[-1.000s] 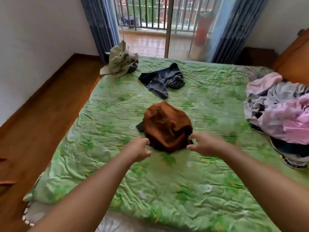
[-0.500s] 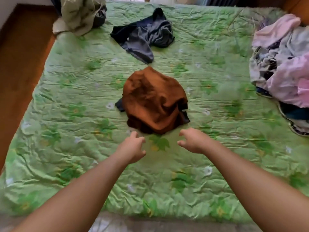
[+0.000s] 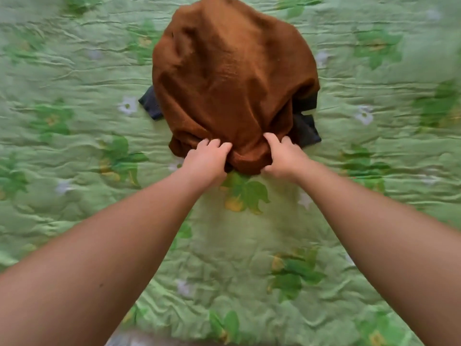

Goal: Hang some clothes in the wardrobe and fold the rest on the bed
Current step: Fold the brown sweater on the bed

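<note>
We look down on the bed [image 3: 74, 221], its rumpled green cover printed with leaves and pale flowers and filling the whole view. In the middle of it, toward the far side, lies a brown garment [image 3: 232, 78] in a loose, rounded heap. It rests on top of a dark cloth [image 3: 305, 129], whose corners poke out on either side. Both our arms reach forward to the heap's near edge. Our left hand [image 3: 205, 162] and right hand [image 3: 283, 158] sit close together, each with its fingers curled into the brown fabric, bunching it up between them.
</note>
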